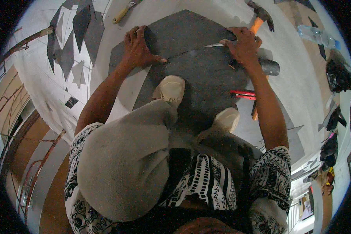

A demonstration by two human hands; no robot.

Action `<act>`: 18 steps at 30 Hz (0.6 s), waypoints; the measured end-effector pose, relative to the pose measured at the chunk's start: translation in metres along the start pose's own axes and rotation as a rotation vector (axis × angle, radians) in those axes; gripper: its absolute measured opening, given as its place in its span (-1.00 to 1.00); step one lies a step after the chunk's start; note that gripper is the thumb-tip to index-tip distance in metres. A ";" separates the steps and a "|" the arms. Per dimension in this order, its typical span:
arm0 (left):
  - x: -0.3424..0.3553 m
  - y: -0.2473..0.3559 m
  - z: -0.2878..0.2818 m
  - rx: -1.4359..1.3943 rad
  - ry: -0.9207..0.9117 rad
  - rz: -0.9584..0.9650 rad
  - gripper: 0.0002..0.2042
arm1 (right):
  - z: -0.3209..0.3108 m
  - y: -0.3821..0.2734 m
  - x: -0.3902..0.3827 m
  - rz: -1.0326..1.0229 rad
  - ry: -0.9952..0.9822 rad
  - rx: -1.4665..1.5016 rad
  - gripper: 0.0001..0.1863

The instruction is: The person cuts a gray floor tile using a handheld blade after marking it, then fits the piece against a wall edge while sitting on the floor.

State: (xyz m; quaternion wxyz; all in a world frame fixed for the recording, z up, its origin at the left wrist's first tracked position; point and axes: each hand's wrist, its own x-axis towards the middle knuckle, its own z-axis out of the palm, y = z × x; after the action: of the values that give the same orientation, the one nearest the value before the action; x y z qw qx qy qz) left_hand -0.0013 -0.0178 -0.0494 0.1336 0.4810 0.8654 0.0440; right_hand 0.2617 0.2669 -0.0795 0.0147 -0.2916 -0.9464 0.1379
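Observation:
A dark grey sheet (183, 33) with a pointed far edge lies before me. Its near edge meets a second dark grey sheet (199, 64) that runs under my shoes. A narrow pale gap shows along the right part of the seam. My left hand (138, 48) rests on the far sheet's left side, fingers spread, with its thumb at the seam. At the right corner, my right hand (243, 46) presses with thumb and fingers apart. Close to my right forearm lie a red utility knife (242, 94) and a black-headed mallet (270, 67), partly hidden.
Beyond my right hand lies a hammer (257, 25) with an orange handle. A yellow-handled tool (121, 15) is at the far left. Dark angular offcuts (84, 29) litter the left floor. A clear plastic bottle (319, 36) and black bags (339, 72) are at right; rusty metal framing (39, 162) stands left.

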 end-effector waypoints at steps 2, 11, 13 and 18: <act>-0.002 0.001 0.003 0.030 -0.030 -0.015 0.43 | -0.007 0.002 0.010 0.040 -0.077 -0.042 -0.41; 0.007 0.002 0.021 -0.033 0.058 0.083 0.41 | -0.009 0.036 0.031 -0.118 -0.192 0.010 -0.38; 0.018 0.005 0.001 -0.088 0.038 0.179 0.41 | -0.017 0.032 0.028 -0.094 -0.190 0.024 -0.42; 0.043 0.027 -0.028 -0.043 -0.091 0.149 0.16 | -0.024 0.039 0.031 -0.013 -0.250 -0.015 -0.52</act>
State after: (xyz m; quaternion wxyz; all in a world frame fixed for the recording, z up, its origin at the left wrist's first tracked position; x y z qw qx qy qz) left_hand -0.0084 0.0339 -0.0256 0.1794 0.5428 0.8190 0.0504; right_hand 0.2603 0.3213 -0.0684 -0.1048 -0.2662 -0.9437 0.1661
